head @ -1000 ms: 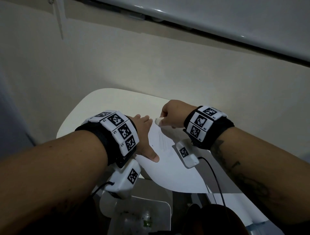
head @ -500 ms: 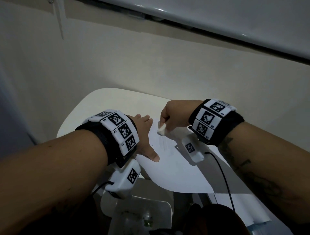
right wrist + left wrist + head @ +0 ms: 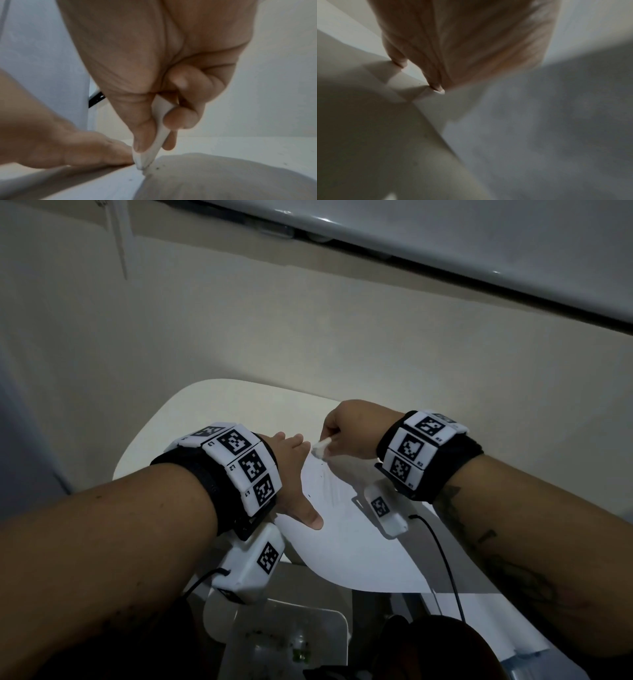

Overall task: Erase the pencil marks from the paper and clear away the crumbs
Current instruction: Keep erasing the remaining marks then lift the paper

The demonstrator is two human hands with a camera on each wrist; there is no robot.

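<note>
A white sheet of paper (image 3: 346,542) lies on a small white table (image 3: 219,412), with faint pencil marks (image 3: 329,487) across its middle. My right hand (image 3: 349,429) pinches a white eraser (image 3: 320,449) between thumb and fingers, its tip pressed on the paper's far end. In the right wrist view the eraser (image 3: 152,151) touches the paper (image 3: 102,180) with dark crumbs (image 3: 157,168) beside it. My left hand (image 3: 294,474) lies flat with straight fingers on the paper's left part, thumb spread out. The left wrist view shows its fingertips (image 3: 436,86) at the paper's edge (image 3: 471,121).
A cream wall (image 3: 308,337) stands right behind the table. Below the table's near edge sits a white bin (image 3: 291,642) with bits of debris in it. A black cable (image 3: 442,556) runs from the right wrist camera over the paper.
My right hand with the eraser has slid back and forth over the marks, toward me and then away again to the paper's far end. The left hand has stayed put.
</note>
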